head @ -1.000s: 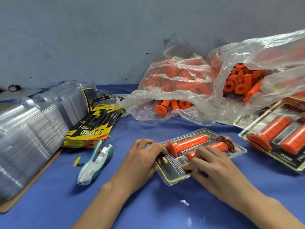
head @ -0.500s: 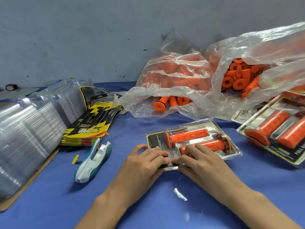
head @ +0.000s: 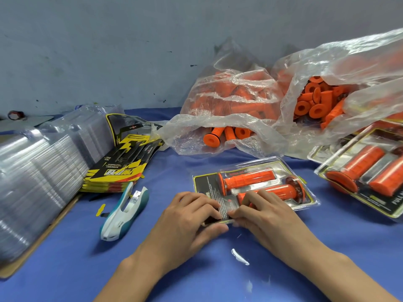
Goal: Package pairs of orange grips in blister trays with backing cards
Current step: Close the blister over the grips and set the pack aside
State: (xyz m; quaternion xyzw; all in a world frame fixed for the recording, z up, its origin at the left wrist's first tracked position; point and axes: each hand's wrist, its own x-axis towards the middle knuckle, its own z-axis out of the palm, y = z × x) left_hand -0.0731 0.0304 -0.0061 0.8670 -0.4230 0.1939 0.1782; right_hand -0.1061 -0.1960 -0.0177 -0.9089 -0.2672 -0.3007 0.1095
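Blister pack (head: 250, 188) turned; both hands (head: 189, 219) pinch it.

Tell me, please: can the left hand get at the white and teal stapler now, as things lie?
Probably yes. The stapler lies bare on the blue cloth left of the left hand, nothing between them; but that hand must first release the blister pack.

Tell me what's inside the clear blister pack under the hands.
Inside the clear plastic blister pack lie two orange ribbed grips over a black, yellow-edged backing card. The left hand and right hand cover its near edge.
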